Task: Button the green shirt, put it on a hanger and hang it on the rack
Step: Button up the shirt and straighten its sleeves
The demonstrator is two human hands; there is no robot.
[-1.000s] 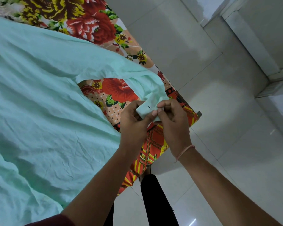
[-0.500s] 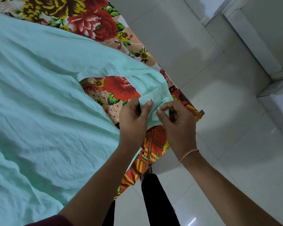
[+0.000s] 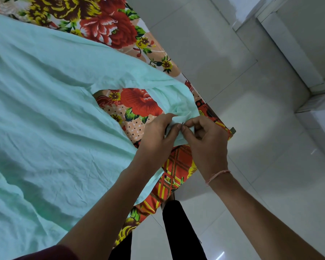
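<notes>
Both hands have drawn closer together since the earlier frame. Left hand (image 3: 156, 136) and right hand (image 3: 204, 141) pinch the green shirt (image 3: 54, 109) edge at 3 o'clock; shirt lies spread on the floral bedsheet (image 3: 109, 25).

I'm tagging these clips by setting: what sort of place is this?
Most likely a room in a home, perhaps a bedroom. A green shirt lies spread over a flower-printed cloth covering a raised surface, possibly a bed or table, and the floor is pale glossy tile. No hanger or rack is in view.
</notes>
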